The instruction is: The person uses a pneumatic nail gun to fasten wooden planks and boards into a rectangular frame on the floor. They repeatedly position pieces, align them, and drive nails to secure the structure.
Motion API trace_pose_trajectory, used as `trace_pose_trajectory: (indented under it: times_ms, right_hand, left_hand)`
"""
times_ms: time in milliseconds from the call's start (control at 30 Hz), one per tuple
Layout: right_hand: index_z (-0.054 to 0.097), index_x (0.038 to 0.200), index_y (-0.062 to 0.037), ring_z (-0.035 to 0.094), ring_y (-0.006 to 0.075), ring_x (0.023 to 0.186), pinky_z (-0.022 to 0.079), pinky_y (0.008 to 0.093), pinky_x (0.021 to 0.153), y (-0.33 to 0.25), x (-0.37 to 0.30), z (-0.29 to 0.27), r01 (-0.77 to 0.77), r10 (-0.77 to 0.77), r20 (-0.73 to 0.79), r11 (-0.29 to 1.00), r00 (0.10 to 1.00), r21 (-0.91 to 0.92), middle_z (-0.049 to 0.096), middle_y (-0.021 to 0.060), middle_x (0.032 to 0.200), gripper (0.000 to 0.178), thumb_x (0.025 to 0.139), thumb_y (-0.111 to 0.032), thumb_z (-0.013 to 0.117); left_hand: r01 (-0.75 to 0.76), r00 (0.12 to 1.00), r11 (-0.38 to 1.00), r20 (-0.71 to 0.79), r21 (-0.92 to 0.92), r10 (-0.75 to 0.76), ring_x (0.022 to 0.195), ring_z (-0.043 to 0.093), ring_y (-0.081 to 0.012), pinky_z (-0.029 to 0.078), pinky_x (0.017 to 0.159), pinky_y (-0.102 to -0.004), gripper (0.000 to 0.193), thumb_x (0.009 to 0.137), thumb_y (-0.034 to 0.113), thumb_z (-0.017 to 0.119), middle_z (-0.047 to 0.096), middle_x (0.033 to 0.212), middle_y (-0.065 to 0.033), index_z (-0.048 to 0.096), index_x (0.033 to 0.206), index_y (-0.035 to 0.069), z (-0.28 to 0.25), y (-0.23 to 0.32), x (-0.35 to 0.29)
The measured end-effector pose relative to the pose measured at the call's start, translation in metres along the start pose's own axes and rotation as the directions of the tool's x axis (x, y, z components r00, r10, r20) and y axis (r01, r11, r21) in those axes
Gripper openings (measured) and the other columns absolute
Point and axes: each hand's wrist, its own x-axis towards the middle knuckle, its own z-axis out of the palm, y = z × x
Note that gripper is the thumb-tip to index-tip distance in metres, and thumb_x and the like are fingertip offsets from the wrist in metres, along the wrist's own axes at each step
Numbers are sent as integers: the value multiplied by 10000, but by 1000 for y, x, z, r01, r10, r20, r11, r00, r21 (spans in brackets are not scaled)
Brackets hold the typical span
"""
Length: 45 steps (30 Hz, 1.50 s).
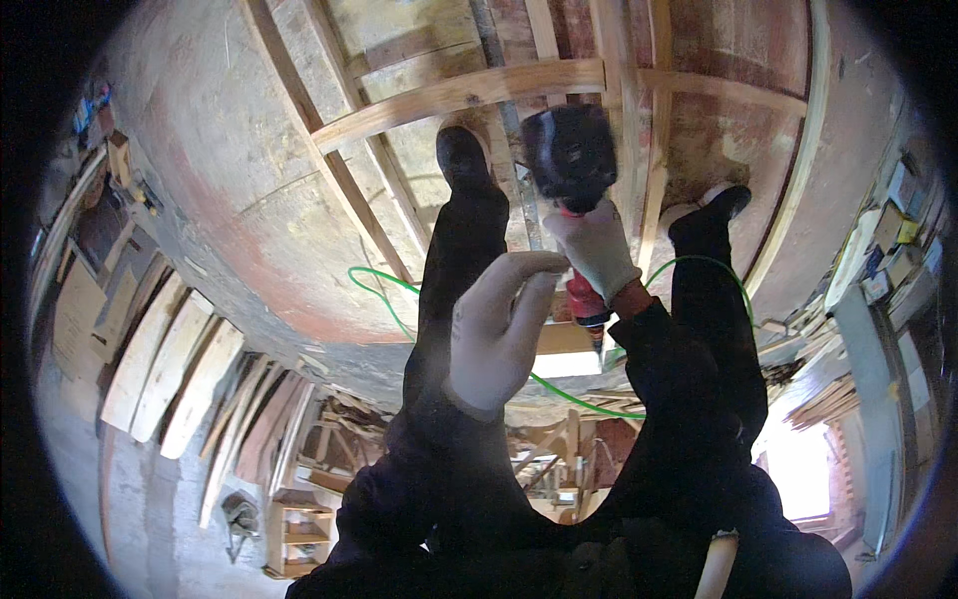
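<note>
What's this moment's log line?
right hand: holding red-black tool | left hand: curled, nearby | green hose: looping | wooden frame: in front

Pale planks (203, 389) at left, wooden shelf (302, 539) below, bright opening (798, 469) at right

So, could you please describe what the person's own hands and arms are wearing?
The left hand and right hand wear whitish gloves that cover the fingers. Long dark sleeves cover both arms. Any markings are too unclear to tell.

White glare floods the opening (798, 469) at lower right; the dark clothes (479, 534) lose detail. Fisheye distortion bows the beams (464, 97), and the corners go black.
</note>
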Motion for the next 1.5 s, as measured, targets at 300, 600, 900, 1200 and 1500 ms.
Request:
trace_pose_trajectory:
  times_ms: [300, 600, 900, 1200, 1500]
  right_hand:
    - [604, 1247, -56, 686, 402, 1034, 539, 466, 896, -33, -29, -15, -57, 83, 115, 975, 990, -214, 709, 216, 1109, 488, 810, -241, 719]
    - [555, 792, -80, 578, 145, 614, 467, 302, 574, -158, -67, -107, -226, 262, 24, 777, 965, 588, 556, 33, 660, 138, 846, -130, 672]
    - [466, 757, -119, 417, 120, 599, 379, 280, 604, -213, -87, -331, -24, -1, 31, 579, 1000, 815, 418, -14, 680, 254, 959, -193, 601]
    - [431, 837, -134, 360, 120, 666, 340, 299, 666, -168, -134, -502, 169, -172, -117, 329, 978, 929, 370, -20, 750, 241, 984, -238, 591]
    - [459, 792, -144, 390, 128, 638, 360, 284, 645, -127, -170, -411, -10, 112, -21, 276, 993, 961, 404, -26, 697, 256, 980, -242, 601]
  left_hand:
    - [-221, 970, 972, -119, -80, 210, 942, 690, -188, 525, 816, -302, 160, 974, 57, 607, 710, 1003, -133, 689, 1095, -7, -6, -17, 3]
    - [-77, 972, 996, -227, -39, 66, 1029, 655, -189, 506, 928, -328, 291, 1041, 171, 545, 694, 1077, -131, 583, 1258, -20, 29, -22, -27]
    - [3, 993, 993, 116, -116, 11, 1150, 608, -234, 470, 998, -380, 474, 1035, 300, 561, 653, 1204, -142, 506, 1422, 32, 240, 36, -158]
    - [10, 996, 765, 60, 644, -64, 850, 713, -340, 559, 716, -462, 249, 989, 312, 585, 724, 921, -130, 640, 1160, 139, 269, 82, -181]
    - [136, 881, 439, 94, 888, -464, 889, 706, -363, 553, 731, -487, 226, 983, 316, 549, 707, 906, -162, 628, 1110, 147, 197, 98, -213]
